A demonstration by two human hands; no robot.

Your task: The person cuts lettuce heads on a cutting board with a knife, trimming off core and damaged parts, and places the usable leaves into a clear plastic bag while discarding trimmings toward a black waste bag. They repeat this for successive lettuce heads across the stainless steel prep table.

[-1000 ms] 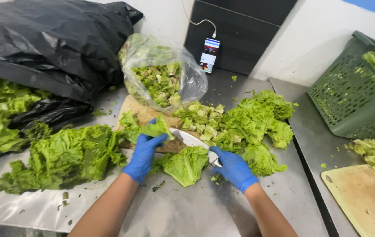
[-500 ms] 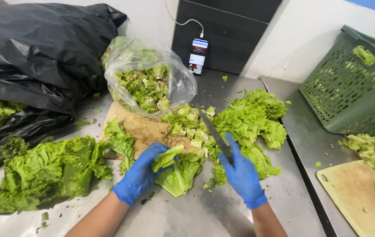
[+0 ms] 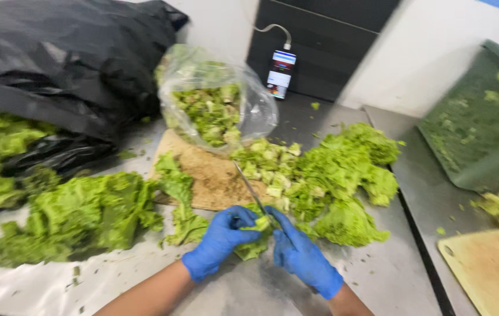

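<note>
Both hands wear blue gloves. My left hand (image 3: 220, 241) grips a bunch of green lettuce (image 3: 254, 244) at the near edge of a wooden cutting board (image 3: 209, 177). My right hand (image 3: 301, 256) holds a knife (image 3: 250, 189) whose blade points away over the board, edge against the lettuce held by the left hand. Chopped lettuce pieces (image 3: 273, 167) lie on the board's right side. More lettuce leaves (image 3: 349, 175) are piled to the right of the blade.
A clear plastic bag of chopped lettuce (image 3: 214, 105) stands behind the board. A black bin bag (image 3: 56, 58) and loose lettuce (image 3: 80, 213) fill the left. A phone (image 3: 280, 73) leans at the back. A green basket (image 3: 483, 129) and second board (image 3: 489, 269) sit at right.
The knife swung from lying across the board to pointing away from me. Both hands drew closer together on the lettuce bunch, nearer to me.
</note>
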